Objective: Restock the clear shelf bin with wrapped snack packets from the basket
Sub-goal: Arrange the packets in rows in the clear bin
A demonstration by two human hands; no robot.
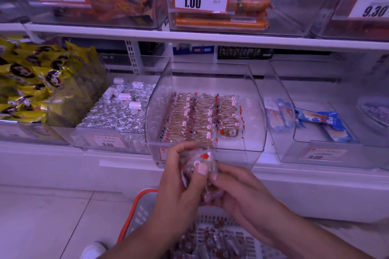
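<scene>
1. My left hand, lower centre of the frame, is curled round a small stack of wrapped snack packets; thumb is pressed on the front of the stack.
2. My right hand, just right of it, pinches the stack's lower right edge with curled fingers. Looks like I'm squaring the stack up, though I can't tell how many packets are in it.
3. Both hands sit just below the front lip of the clear shelf bin, mid-frame. The bin already has three neat rows of the same packets; the right side strip and the back look bare.
4. The orange basket is straight below my hands at bottom centre, with loose packets still in it.
5. Neighbours: a bin of silver foil-wrapped pieces to the left, a bin of blue packets to the right.
6. Risks:
   - Wrappers look slick, so the stack could fan out or shed a packet as I lift over the lip.
   - Clipping the lip would scatter packets to the floor.
   - Dropping the stack in crooked would knock the standing rows over.
   - With the side walls close, a packet could spill into the silver bin.
</scene>
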